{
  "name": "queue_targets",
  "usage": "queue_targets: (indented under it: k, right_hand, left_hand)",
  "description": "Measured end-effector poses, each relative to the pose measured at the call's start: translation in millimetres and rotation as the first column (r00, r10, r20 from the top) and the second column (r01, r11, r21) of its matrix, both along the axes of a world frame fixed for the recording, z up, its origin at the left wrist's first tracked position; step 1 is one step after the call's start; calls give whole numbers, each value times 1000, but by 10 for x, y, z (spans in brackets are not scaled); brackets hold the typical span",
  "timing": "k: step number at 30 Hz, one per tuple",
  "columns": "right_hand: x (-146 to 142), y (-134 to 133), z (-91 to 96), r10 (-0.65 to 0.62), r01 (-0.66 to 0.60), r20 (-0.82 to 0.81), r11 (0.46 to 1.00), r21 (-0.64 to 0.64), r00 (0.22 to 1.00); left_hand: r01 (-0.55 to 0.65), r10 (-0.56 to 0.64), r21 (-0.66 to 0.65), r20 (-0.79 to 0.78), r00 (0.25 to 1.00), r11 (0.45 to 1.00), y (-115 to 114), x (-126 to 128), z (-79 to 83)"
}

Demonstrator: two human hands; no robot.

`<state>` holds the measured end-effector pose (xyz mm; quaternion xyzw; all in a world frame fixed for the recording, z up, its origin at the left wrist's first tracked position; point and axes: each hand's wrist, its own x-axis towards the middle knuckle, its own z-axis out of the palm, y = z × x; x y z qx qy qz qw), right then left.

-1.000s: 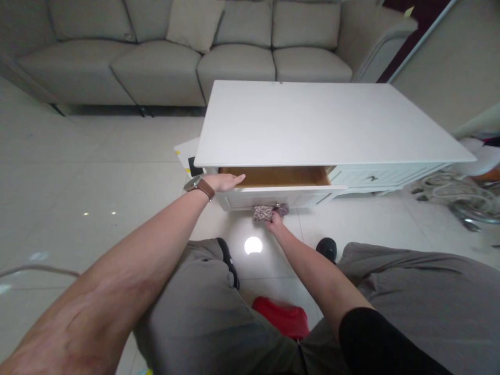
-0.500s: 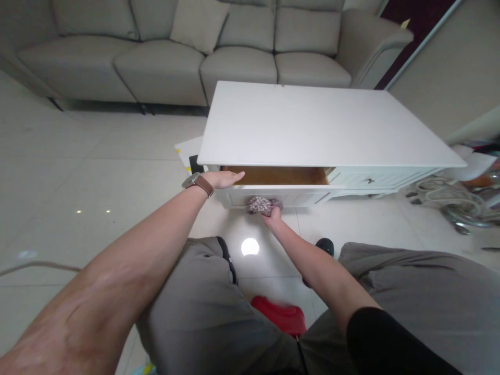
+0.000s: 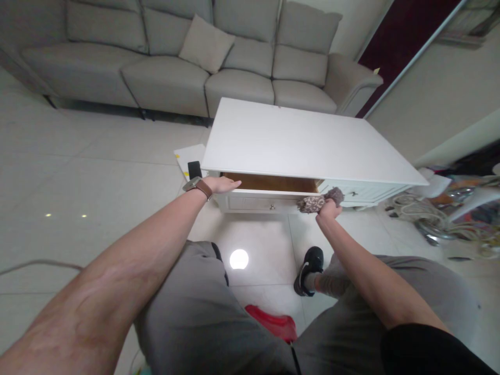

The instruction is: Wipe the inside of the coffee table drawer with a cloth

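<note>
A white drawer [image 3: 253, 204] with a small round knob is pulled out of the low white table [image 3: 304, 140]; its brown wooden inside shows. My left hand [image 3: 222, 184], with a watch on the wrist, rests at the drawer's front left corner. Its visible fingers are stretched out over the top edge. A bunched brown-and-white patterned cloth [image 3: 312, 203] is in my right hand [image 3: 329, 209], whose fingers are closed round it. The cloth lies against the right end of the drawer front.
A grey sofa [image 3: 167, 78] with a cushion stands behind the table. At the left, a dark phone-like object [image 3: 194, 170] lies on a white board [image 3: 189, 153]. Coiled cables [image 3: 416, 205] and clutter are at the right. A red object [image 3: 273, 323] sits between my legs.
My right hand has moved the cloth rightward along the drawer front, uncovering the knob. My left hand stays at the drawer's left corner. The camera view has shifted.
</note>
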<state>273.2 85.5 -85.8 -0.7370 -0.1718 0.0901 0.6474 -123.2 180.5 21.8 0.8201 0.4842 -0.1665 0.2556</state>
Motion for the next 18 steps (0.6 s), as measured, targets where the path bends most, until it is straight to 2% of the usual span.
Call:
queue_targets:
  k: [3,5,7,8,10,11,13,15,17,18]
  right_hand:
    - [331,66,452,-135,129,89,989,65,987]
    - [474,134,769,-127,92,256,985,145,958]
    - [524,252,1072,-38,-48,498,986,158,866]
    - [510,332,1207,38,-132,611,985,109,790]
    - [411,525,1411,245,-277,736,957,-81,632]
    - [336,628,1468,362,-340,738,921,-190,569]
    - [165,817,1474,577,-451,663,808,-379,477]
    - [-1,949,1336,705,-516,575,703,-489,416]
    - [-147,1014,1096,759,-538,519,647,-540,392]
    - [-216,1034,960,766,-537,504,641,-548,399]
  left_hand:
    - [-6,6,-11,25,1000,1000,1,-23,0]
    - [-7,7,-12,34,999,1000,3,-17,-4]
    - [-4,5,-16,39,999,1000,4,5,-4]
    - [-3,4,-20,41,999,1000,4,19,0]
    - [-5,6,-34,41,999,999,-1,50,16]
    - [-6,8,-41,42,999,999,-6,63,28]
    - [-10,12,-40,44,999,999,-16,82,54]
    - [-17,18,-29,45,999,999,-23,89,75]
    - [-29,29,-14,40,999,999,-22,87,85]
    - [-35,35,-4,37,999,999,-19,85,88]
